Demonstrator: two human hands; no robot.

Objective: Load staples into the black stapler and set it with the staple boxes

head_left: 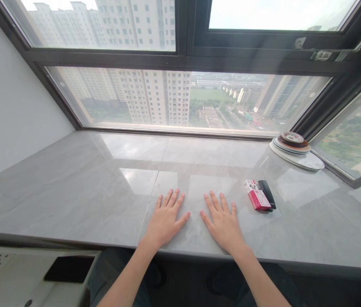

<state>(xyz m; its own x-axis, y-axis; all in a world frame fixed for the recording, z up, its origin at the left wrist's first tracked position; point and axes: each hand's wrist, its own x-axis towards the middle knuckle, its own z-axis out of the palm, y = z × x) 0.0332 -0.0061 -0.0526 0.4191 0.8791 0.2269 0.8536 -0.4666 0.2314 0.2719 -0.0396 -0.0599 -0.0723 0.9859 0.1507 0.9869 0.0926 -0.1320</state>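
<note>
Grey sill (55, 187), window (155, 98) behind
Left hand (164, 221) and right hand (223, 226) lie flat near the front edge, fingers (168, 198) wide; box (257, 197) and stapler (266, 192) rightward.

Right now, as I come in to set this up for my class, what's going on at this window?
A person has both bare hands, the left hand and the right hand, spread palm down on a glossy grey counter, holding nothing. To the right of the right hand, a red-and-white box sits close beside a black stapler-like object. Farther back, a stack of round, plate-like items stands in the right corner by the window.
</note>
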